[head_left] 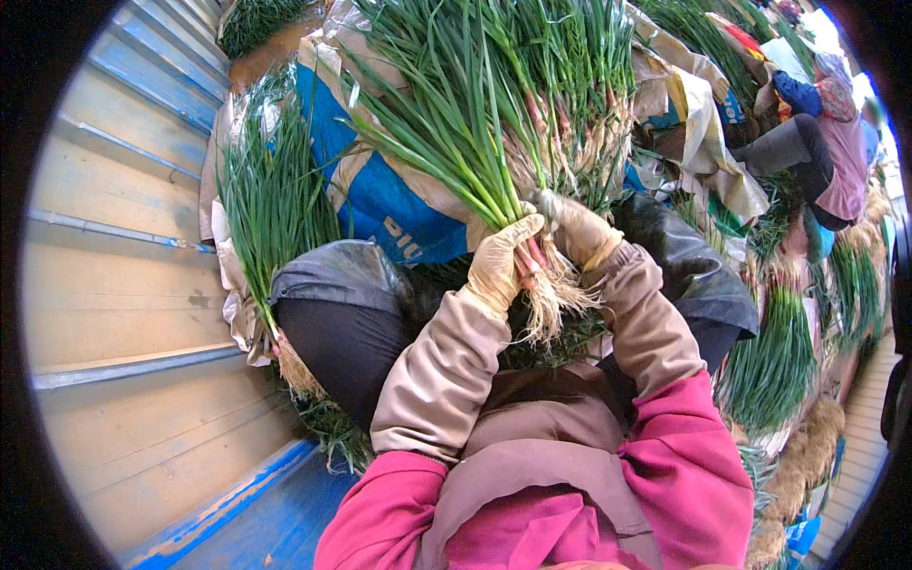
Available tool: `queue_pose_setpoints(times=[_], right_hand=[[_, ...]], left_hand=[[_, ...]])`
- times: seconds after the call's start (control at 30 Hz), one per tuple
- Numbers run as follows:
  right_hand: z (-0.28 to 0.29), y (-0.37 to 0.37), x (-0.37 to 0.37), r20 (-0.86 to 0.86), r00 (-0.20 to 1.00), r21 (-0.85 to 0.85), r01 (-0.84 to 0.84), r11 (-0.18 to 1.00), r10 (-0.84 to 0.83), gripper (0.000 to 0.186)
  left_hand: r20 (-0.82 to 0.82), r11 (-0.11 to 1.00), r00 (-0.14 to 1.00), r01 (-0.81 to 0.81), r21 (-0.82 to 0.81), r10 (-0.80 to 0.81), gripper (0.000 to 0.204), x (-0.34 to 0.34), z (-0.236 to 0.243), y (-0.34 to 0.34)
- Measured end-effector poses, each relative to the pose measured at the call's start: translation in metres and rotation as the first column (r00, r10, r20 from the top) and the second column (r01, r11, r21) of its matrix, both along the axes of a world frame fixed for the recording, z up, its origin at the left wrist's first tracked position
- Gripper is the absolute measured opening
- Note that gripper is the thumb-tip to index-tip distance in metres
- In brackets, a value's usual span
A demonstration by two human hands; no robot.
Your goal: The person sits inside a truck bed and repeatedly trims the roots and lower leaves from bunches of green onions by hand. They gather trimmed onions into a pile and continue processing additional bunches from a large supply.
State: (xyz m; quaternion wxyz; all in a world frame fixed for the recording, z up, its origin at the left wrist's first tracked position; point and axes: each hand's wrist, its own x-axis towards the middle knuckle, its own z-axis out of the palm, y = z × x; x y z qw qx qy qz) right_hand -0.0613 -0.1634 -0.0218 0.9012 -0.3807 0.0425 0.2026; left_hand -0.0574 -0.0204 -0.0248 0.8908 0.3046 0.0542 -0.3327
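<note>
A bunch of green onions (482, 169) slants between my knees, its long green leaves pointing away from me. My left hand (503, 258), in a pale glove, is closed around the lower stalks. Below the grip hang reddish bulbs and stringy whitish roots (544, 309). My right hand (579, 233), gloved too, is curled closed against the right side of the bunch; its fingertips are partly hidden, so what it pinches does not show clearly. Just beyond both hands lies a big pile of green onions (579, 85), roots toward me.
On the left, another heap of green onions (275, 190) rests beside a ribbed metal wall (123, 275). A blue and tan sack (394, 214) lies under the pile. At right are more bundles (774, 351) and another person in a pink garment (844, 161).
</note>
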Motion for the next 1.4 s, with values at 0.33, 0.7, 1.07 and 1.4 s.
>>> queue_pose_setpoints(times=[0.33, 0.7, 1.07, 1.4], right_hand=[[-0.004, 0.015, 0.052, 0.215, 0.904, -0.338, 0.425, 0.84, -0.371, 0.027], [-0.011, 0.001, 0.078, -0.254, 0.773, 0.083, 0.616, 0.783, -0.581, 0.025], [-0.026, -0.066, 0.055, 0.229, 0.958, -0.801, 0.082, 0.593, 0.176, 0.027], [-0.032, -0.076, 0.09, 0.581, 0.813, -0.813, 0.581, -0.018, 0.037, 0.031]], left_hand=[[-0.022, 0.991, 0.998, -0.049, 0.129, 0.052, 0.008, 0.0, -0.005, 0.006], [-0.067, 0.967, 0.994, -0.063, 0.246, 0.082, 0.007, -0.005, 0.001, 0.006], [0.079, 0.916, 0.996, 0.065, -0.395, -0.036, 0.047, -0.005, -0.004, 0.02], [-0.019, 0.986, 1.0, 0.018, -0.165, -0.021, 0.029, 0.0, -0.025, 0.003]])
